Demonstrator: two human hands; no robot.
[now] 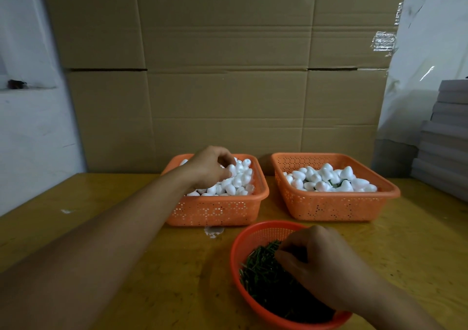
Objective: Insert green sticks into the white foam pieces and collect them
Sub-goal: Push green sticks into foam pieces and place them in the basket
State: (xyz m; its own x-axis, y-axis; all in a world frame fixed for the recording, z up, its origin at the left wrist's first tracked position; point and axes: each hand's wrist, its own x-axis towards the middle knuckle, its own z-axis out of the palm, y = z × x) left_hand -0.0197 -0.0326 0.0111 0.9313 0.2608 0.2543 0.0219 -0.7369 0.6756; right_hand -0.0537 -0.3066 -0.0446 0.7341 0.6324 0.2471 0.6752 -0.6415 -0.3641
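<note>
Green thin sticks (pixel 263 266) in the round orange bowl (pixel 243 243) may spill as the right hand (pixel 321 266) pinches some, while the left hand (pixel 207 170) curls around white foam pieces (pixel 238 180) that could roll onto the surface (pixel 152 266).

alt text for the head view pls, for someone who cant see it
A person's left hand reaches into a basket of white foam pieces while the right hand picks at green sticks in a round bowl; a second basket sits at right.

A small packing workshop: flattened cardboard cartons (pixel 222 71) behind a worn wooden worktable (pixel 76 228).
</note>
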